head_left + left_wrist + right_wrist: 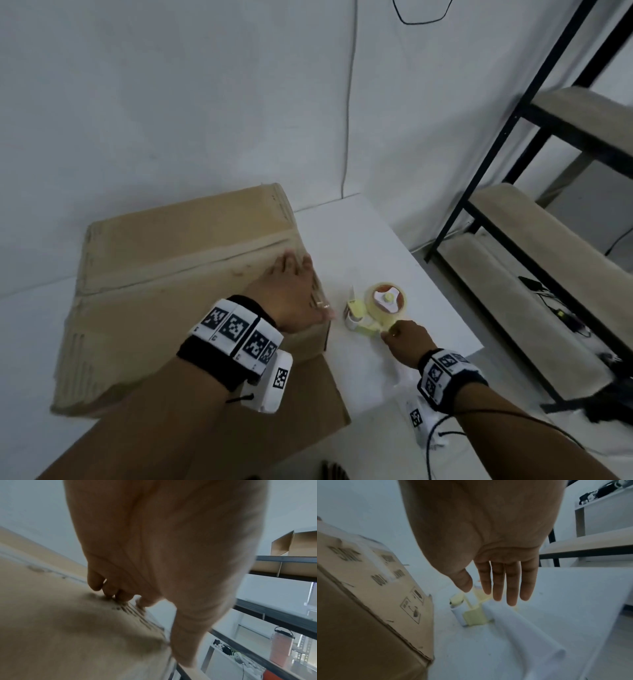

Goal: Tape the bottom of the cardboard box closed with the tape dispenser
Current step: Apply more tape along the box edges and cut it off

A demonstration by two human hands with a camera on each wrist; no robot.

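From the head view, one cardboard box sits on the white table, its top face showing two flaps met along a seam with a strip of tape over it. One tape dispenser, pale yellow with a roll of clear tape, lies on the table just beside the box's right edge. The left hand lies flat on the box top at that right edge, fingers straight and close together, thumb hanging over the side. The right hand reaches to the dispenser's near end; its fingers are hidden from here. Right of the box, past the table's edge, stands one black metal shelf rack with pale boards. Open table lies between the dispenser and the far wall.

In the left wrist view, the left hand presses the box with four fingertips together on the cardboard by the taped seam, the thumb pointing down past the box's edge. Beyond the box are shelf rails and a second, open carton on a shelf.

In the right wrist view, the right hand hangs open above the dispenser, four fingers straight and side by side, thumb apart, none seen gripping it. The box, with printed marks, stands just left of the dispenser. A curled white sheet lies right of the dispenser on the table.
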